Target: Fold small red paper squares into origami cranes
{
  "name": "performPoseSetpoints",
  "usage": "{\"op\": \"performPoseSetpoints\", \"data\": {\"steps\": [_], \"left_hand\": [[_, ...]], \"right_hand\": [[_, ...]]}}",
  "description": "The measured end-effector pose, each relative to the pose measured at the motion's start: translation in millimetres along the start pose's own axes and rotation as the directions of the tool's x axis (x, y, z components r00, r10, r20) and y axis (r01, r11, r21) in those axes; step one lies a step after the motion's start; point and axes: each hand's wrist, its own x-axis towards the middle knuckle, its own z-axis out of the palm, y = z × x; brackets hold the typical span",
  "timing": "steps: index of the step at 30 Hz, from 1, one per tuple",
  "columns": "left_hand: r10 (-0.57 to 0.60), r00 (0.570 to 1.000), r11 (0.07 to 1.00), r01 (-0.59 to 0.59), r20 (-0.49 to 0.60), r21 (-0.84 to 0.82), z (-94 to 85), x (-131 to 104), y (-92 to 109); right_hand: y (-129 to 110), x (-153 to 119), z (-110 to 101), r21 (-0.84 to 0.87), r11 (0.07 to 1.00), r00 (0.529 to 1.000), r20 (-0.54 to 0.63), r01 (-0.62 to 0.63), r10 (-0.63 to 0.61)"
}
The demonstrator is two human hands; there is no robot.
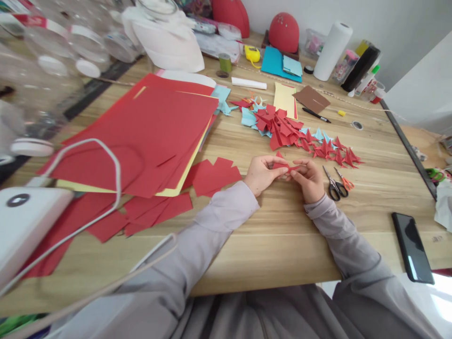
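Observation:
Between my two hands is a small folded red paper piece [281, 165], held just above the wooden table. My left hand [260, 174] pinches its left side between thumb and fingers. On the other side, the fingertips of my right hand [309, 179] are closed on the paper's right end. Behind them lies a heap of folded red paper pieces [278, 126], with some light blue ones [249, 117] among them. Red paper cranes [326, 148] spread out to the right of the heap. The fingers partly cover the held piece.
Black-handled scissors [335, 186] and orange scissors [346, 180] lie right of my hands. Left are cut red squares [215, 176] and large red sheets [155, 127]. A white device with a cable [31, 226] stands front left; a phone [412, 247] lies by the right edge.

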Motion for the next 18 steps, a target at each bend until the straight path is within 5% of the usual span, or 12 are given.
{"op": "performPoseSetpoints", "data": {"steps": [9, 18], "left_hand": [[0.048, 0.999, 0.996, -0.048, 0.003, 0.078, -1.3, 0.6, -3.2], [-0.008, 1.000, 1.000, 0.008, 0.005, -0.024, -1.9, 1.8, -0.7]], "right_hand": [[-1.8, 2.1, 1.4, -0.017, 0.993, 0.993, -0.009, -0.114, 0.114], [-3.5, 0.8, 1.3, 0.128, 0.977, 0.985, 0.036, -0.170, 0.167]]}}
